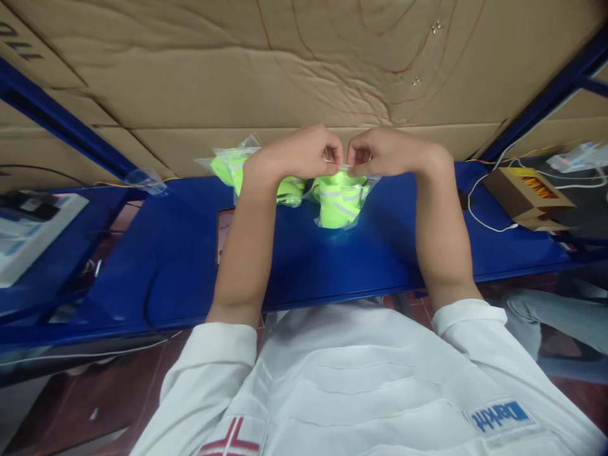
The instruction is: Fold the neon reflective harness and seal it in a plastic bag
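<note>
Between my hands is a clear plastic bag (339,204) with a folded neon-yellow item in it, which has pale grey bands. My left hand (311,152) pinches the bag's top edge from the left, fingers curled. From the right, my right hand (382,152) pinches the same edge, close to the left fingertips. The bag's lower end rests on the blue table (304,266). Behind my left forearm lie more clear bags of neon-yellow items (232,168), partly hidden by the arm. A phone (223,234) lies beside that forearm, half covered by it.
A cardboard wall (199,88) closes off the table's back. An open cardboard box (527,196) and a white cable (484,221) are at the right. A clear plastic cup (147,182) lies at the back left. A person's leg in jeans (551,316) shows at the right.
</note>
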